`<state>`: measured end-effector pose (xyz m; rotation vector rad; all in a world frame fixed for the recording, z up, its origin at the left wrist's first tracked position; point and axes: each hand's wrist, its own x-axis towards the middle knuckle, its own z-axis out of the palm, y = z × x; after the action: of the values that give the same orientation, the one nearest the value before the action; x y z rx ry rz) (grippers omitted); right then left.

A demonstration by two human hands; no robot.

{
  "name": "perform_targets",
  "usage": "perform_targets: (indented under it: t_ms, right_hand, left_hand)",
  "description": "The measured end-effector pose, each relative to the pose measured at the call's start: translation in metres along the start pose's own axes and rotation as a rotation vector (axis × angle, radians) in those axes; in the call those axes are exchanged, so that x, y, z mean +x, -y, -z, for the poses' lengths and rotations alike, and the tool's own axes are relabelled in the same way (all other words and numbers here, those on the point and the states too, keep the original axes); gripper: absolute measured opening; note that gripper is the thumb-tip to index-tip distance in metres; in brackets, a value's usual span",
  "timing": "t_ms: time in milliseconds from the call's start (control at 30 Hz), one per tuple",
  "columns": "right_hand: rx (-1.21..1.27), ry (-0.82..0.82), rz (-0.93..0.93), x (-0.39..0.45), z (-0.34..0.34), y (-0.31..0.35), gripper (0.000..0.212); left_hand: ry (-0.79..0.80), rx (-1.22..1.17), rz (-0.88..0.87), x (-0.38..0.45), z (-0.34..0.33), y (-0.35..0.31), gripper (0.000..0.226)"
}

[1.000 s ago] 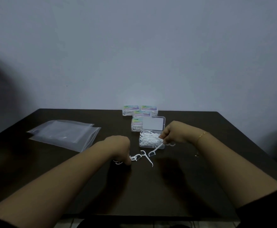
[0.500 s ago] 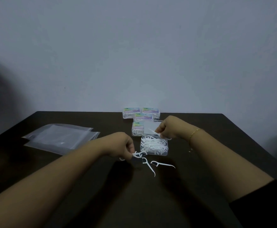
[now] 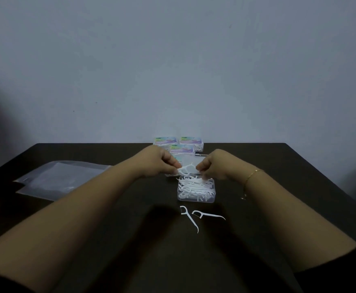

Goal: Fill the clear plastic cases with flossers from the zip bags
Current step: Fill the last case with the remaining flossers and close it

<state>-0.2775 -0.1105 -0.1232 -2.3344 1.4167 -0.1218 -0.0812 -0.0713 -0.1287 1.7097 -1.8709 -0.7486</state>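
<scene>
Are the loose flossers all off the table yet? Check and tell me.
No: two loose flossers lie on the dark table just in front of the open case, while the left hand pinches another above it.

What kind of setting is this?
Probably a home or makeshift packing spot: a plain dark rectangular table against a bare grey wall, with clear zip bags and labelled clear plastic cases, no shop equipment.

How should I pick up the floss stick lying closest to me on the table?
Pinch the nearest flosser by its long thin handle, around the middle, coming straight down from above. It lies flat on the dark table, handle pointing toward you, so that straight stem probably gives your grip more to hold than the small forked head.
</scene>
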Motion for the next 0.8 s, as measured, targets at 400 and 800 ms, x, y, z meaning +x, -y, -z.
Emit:
perform_targets:
  t_ms: [400, 800]
  right_hand:
    - [0.146, -0.068, -0.139, -0.018, -0.007, -0.029, 0.034]
    - [0.055, -0.248, 0.040, -0.019, -0.030, -0.034, 0.032]
  left_hand:
    - [0.128, 0.196, -0.004, 0.027, -0.041, -0.020, 0.023]
    - [-0.372, -0.041, 0.015, -0.013, -0.054, 0.013, 0.029]
